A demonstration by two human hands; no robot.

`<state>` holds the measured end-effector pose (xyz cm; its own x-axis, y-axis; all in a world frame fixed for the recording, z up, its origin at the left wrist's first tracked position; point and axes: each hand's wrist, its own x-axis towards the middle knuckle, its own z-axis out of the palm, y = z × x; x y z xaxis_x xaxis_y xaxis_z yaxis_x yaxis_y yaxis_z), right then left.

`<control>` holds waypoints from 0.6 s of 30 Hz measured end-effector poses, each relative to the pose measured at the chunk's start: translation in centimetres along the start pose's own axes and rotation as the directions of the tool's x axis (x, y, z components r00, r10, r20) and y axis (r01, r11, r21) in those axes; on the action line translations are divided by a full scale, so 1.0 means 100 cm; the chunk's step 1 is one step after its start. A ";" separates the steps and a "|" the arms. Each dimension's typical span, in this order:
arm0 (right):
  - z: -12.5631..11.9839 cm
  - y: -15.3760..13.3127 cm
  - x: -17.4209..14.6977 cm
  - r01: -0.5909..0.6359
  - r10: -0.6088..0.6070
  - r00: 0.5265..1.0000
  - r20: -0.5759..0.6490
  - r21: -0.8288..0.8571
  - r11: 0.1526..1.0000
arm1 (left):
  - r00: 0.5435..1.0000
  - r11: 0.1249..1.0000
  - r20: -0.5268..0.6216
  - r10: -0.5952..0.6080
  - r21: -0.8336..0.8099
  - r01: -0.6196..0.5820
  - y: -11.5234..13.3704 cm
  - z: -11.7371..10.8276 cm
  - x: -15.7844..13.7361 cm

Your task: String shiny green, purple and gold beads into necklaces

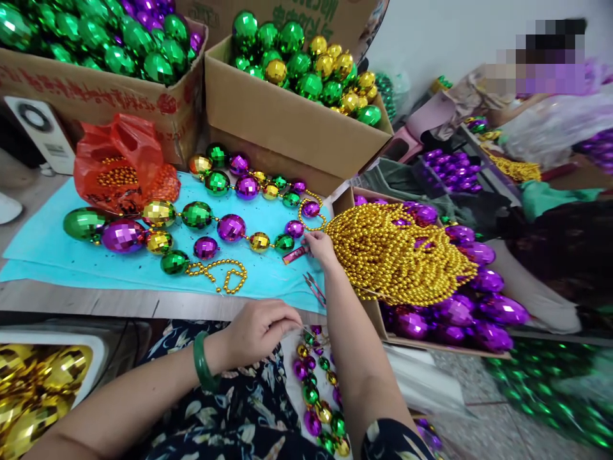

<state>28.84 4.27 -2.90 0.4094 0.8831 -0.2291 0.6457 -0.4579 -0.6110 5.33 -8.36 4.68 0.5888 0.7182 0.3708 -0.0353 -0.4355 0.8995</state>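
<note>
The turquoise cloth (pixel 143 281) is covering part of the surface (pixel 134 305) and is serving as the reference. The strand of faceted balls (pixel 232 227), in purple, green and gold, is lying folded across the cloth. The right hand (pixel 320 248) is hovering over the cloth's right end, just beside the strand's small-ball end; whether its fingers are clamping a bead cannot be told. The left hand (pixel 261 332) is hovering in front of the cloth's near edge, its fingers pressing together; anything pinched there is too small to identify.

Obstructions: the gold bead bundle (pixel 397 255) is crowding the cloth's right end and overlying an open cardboard box (pixel 377 316) of purple balls. A red-handled tool (pixel 316 291) is lying at the near right corner. A printed tag (pixel 294 255) is lying beside the right hand. A red plastic bag (pixel 108 144) is occupying the far left corner. Beyond the far edge, a brown carton (pixel 287 128) of green and gold balls is standing beside a red-printed carton (pixel 138 105). A white tub (pixel 101 358) is standing nearer than the cloth's near left edge.
</note>
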 end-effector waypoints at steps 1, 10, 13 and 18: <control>-0.002 -0.003 -0.002 -0.014 0.013 1.000 0.021 0.031 0.999 | 1.000 1.000 -0.005 -0.012 -0.004 0.012 -0.001 0.000 0.000; -0.069 -0.051 -0.013 0.054 -0.055 0.998 -0.029 -0.028 0.998 | 0.996 0.992 -0.082 -0.041 0.115 0.050 -0.019 -0.008 0.007; -0.112 -0.094 -0.028 0.189 -0.200 0.979 -0.046 -0.173 0.967 | 0.990 0.967 -0.137 -0.029 0.248 0.063 -0.038 -0.016 0.012; -0.181 -0.155 -0.059 0.337 -0.444 0.875 -0.193 -0.415 0.845 | 0.985 0.821 -0.170 -0.017 0.561 0.110 -0.065 -0.036 0.019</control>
<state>28.13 4.32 21.64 0.1959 0.9564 0.2166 0.9512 -0.1316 -0.2789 3.83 -2.19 0.36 0.4438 0.8070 0.3897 0.4886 -0.5824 0.6496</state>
